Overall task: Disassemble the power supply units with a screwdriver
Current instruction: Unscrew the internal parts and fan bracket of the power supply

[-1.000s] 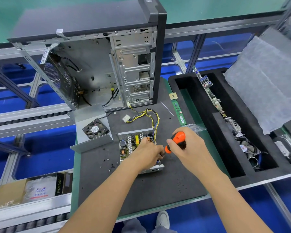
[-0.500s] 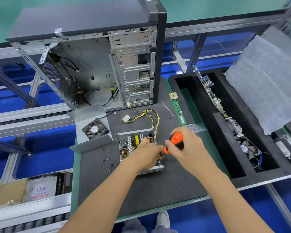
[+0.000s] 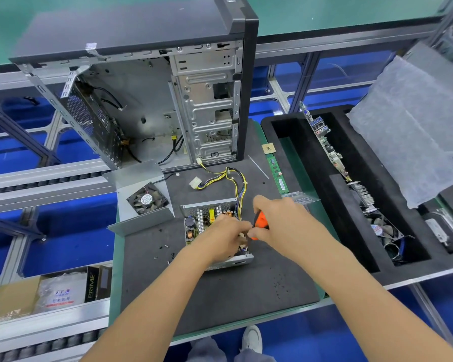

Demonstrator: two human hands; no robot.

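Observation:
The opened power supply unit [image 3: 202, 218] lies on the dark foam mat [image 3: 220, 291] with its circuit board bare and a yellow-black wire bundle [image 3: 233, 178] running off its far side. My left hand [image 3: 225, 239] rests over the unit's right half, fingers curled down at the right edge; what they touch is hidden. My right hand [image 3: 280, 220] grips the orange-handled screwdriver [image 3: 260, 223], its tip pointing down-left toward my left fingers. The unit's removed metal cover with its fan [image 3: 147, 199] lies to the left.
An open computer case [image 3: 147, 100] stands behind the mat. Loose screws [image 3: 165, 250] lie left of the unit. A RAM stick [image 3: 279, 176] and a small chip [image 3: 269, 148] lie far right on the mat. A black foam tray [image 3: 311, 184] with boards and fans sits on the right.
My right hand has turned and shifted slightly left over the screwdriver, so less of the orange handle shows. My left hand stays on the unit.

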